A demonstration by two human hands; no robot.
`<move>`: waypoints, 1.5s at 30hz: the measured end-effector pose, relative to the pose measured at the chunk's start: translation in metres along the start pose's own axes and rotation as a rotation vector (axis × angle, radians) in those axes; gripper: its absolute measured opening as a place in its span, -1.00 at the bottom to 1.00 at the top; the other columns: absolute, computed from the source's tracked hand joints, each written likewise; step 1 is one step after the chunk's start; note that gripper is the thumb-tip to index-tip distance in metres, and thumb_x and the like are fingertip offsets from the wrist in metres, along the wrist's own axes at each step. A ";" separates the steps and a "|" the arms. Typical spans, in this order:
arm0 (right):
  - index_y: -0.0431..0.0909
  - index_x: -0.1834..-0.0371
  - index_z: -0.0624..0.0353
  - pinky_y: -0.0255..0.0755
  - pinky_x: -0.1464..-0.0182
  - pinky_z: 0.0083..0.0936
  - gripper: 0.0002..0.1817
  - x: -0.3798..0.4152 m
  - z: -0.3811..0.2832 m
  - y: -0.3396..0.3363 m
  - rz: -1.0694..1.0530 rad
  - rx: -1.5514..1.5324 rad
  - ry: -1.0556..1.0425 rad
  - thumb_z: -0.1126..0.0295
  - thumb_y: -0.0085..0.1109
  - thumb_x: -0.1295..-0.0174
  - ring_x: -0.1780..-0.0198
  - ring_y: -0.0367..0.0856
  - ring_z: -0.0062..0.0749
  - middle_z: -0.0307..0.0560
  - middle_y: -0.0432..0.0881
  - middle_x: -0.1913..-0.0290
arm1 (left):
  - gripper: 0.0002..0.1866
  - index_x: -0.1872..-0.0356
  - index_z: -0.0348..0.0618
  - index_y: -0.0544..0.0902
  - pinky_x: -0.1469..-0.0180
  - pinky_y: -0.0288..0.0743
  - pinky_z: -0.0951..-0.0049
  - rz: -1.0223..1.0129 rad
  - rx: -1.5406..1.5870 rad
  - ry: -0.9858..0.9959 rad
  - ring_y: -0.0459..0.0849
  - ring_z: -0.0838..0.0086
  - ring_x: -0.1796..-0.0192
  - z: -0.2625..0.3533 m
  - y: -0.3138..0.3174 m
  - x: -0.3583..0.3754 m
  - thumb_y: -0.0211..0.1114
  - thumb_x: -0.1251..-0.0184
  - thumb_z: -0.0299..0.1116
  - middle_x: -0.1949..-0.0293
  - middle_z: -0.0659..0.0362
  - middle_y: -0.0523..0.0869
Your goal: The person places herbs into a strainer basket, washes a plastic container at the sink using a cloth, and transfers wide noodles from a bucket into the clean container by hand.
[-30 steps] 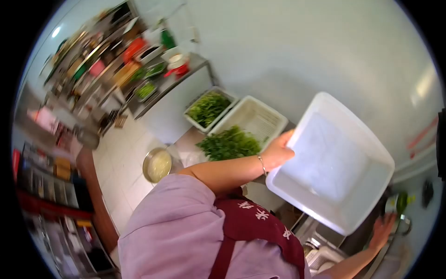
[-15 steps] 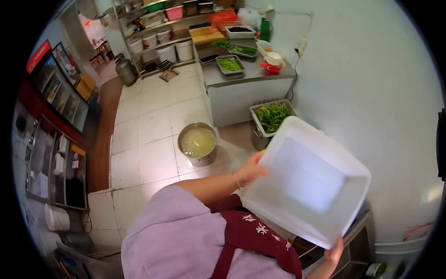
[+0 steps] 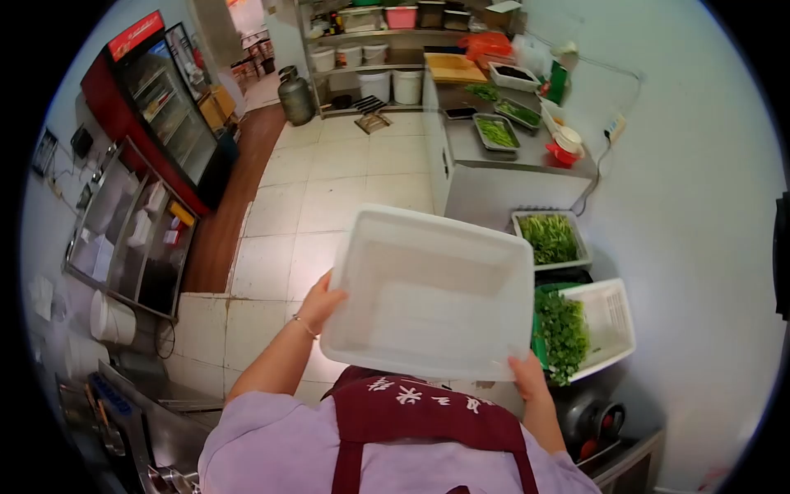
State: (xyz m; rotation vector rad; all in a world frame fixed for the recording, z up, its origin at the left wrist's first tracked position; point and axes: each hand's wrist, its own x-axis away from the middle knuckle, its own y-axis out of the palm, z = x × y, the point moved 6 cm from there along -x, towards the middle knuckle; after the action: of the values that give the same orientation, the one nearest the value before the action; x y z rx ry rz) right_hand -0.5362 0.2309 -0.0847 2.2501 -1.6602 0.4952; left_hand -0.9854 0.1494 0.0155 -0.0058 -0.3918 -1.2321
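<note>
Tiled floor (image 3: 329, 193), smooth rectangular tub (image 3: 434, 295) in left hand (image 3: 320, 305) and right hand (image 3: 530, 379)

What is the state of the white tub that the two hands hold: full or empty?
Empty: the inside of the white tub faces the camera, showing only bare bottom and walls.

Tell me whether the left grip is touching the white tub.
Touching. The head view shows it: the left grip holds the left side of the white tub, its digits meeting the edge with no gap.
</note>
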 end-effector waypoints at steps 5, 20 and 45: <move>0.41 -0.11 0.28 0.38 0.00 -0.41 -0.55 -0.087 -0.046 0.148 -0.118 0.252 -0.035 0.48 0.05 -0.08 0.05 0.50 -0.39 -0.07 0.55 0.06 | -0.52 -0.15 -0.25 0.39 0.02 0.48 0.41 0.252 0.006 -0.009 0.58 0.41 0.04 -0.019 -0.175 0.011 0.14 -0.14 -0.48 0.06 0.12 0.58; 0.24 -0.27 0.20 0.52 0.19 -0.48 -0.47 -0.304 -0.243 0.625 -0.486 0.299 -0.147 0.27 0.05 -0.26 0.16 0.58 -0.36 0.03 0.52 0.00 | -0.53 -0.09 -0.38 0.40 0.02 0.50 0.36 0.447 0.278 0.005 0.58 0.29 0.03 0.062 -0.558 -0.101 0.00 -0.06 -0.58 0.05 0.05 0.57; 0.44 -0.10 0.17 0.41 -0.07 -0.28 -0.52 -0.887 -0.415 0.947 -0.786 1.078 -0.453 0.11 0.05 -0.19 -0.03 0.53 -0.03 0.09 0.58 -0.01 | -0.48 -0.08 -0.41 0.38 -0.02 0.49 0.26 0.758 0.442 0.110 0.54 0.21 0.00 0.254 -0.837 -0.645 -0.02 0.04 -0.58 0.04 0.01 0.53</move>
State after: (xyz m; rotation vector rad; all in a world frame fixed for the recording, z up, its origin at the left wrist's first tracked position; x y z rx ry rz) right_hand -1.7242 0.8972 -0.0730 3.7073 -0.4178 0.8096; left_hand -2.0028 0.5084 -0.1092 0.2688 -0.4980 -0.3821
